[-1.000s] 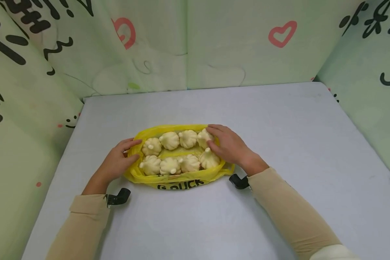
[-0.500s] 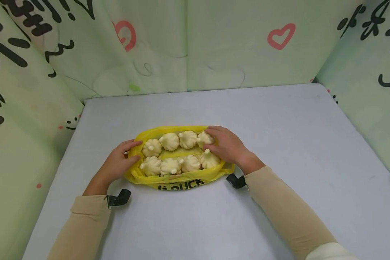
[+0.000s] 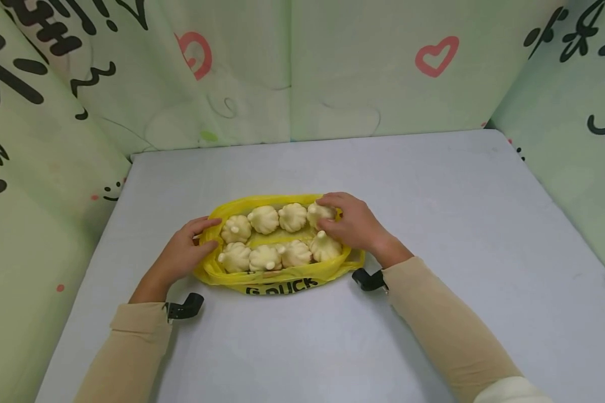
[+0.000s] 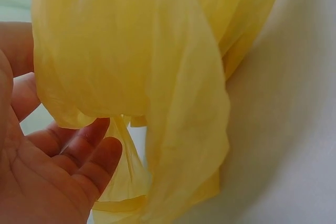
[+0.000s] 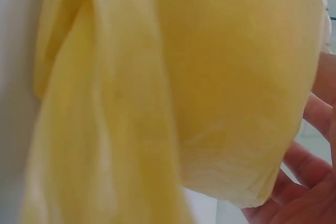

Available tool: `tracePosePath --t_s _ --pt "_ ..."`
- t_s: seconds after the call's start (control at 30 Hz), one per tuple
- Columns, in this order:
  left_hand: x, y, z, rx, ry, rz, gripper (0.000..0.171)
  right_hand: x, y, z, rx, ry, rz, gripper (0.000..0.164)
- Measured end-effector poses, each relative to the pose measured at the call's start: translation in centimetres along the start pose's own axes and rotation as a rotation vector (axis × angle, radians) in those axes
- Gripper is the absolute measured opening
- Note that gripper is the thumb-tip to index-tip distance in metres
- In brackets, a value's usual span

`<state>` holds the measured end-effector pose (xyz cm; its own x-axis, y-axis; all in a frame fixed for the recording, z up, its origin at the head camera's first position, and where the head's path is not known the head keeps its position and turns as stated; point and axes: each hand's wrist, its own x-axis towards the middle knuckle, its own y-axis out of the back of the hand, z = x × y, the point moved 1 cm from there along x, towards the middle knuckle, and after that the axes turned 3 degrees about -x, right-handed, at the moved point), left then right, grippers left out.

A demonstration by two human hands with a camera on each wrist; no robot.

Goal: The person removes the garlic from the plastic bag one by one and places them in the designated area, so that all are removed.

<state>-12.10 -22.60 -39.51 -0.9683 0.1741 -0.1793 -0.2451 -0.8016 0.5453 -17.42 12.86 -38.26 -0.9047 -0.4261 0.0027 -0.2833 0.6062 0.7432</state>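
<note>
A yellow plastic bag (image 3: 219, 272) with dark lettering stands on the table, its mouth spread wide. Inside it several whitish garlic bulbs (image 3: 264, 219) sit in two rows along the long sides. My left hand (image 3: 181, 249) holds the bag's left end, thumb and forefinger over the rim; in the left wrist view its other fingers (image 4: 105, 158) curl loosely below the plastic. At the far right corner my right hand (image 3: 357, 224) grips a garlic bulb (image 3: 319, 212) between thumb and fingers. The bag's yellow side (image 5: 236, 77) fills most of the right wrist view.
The bag rests mid-table on a white tabletop (image 3: 302, 347). Pale green curtains (image 3: 353, 73) with printed marks enclose the back and both sides. A black wrist camera (image 3: 185, 307) sits at the left cuff, another camera (image 3: 369, 280) at the right.
The right hand's fingers and thumb have shifted slightly around the far right garlic bulb, and the bulb has moved a touch. The left hand stays in place on the bag.
</note>
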Motion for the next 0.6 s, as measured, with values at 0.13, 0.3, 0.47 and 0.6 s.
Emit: tracePosePath --t_s 0.13,0.3,0.47,0.6 --pt "0.0 0.0 0.0 0.002 0.006 0.0 0.05 -0.4 0.2 0.3 0.105 -0.016 0.026 0.047" --pt "0.0 0.1 -0.1 0.006 0.003 -0.002 0.051 -0.9 0.8 0.7 0.237 -0.062 0.086 0.045" --pt "0.0 0.0 -0.2 -0.003 -0.012 0.0 0.052 -1.5 1.8 1.3 0.315 -0.113 0.136 0.048" --pt "0.0 0.0 -0.3 -0.007 0.0 0.0 0.052 -1.9 2.6 1.5 0.328 -0.133 0.182 0.047"
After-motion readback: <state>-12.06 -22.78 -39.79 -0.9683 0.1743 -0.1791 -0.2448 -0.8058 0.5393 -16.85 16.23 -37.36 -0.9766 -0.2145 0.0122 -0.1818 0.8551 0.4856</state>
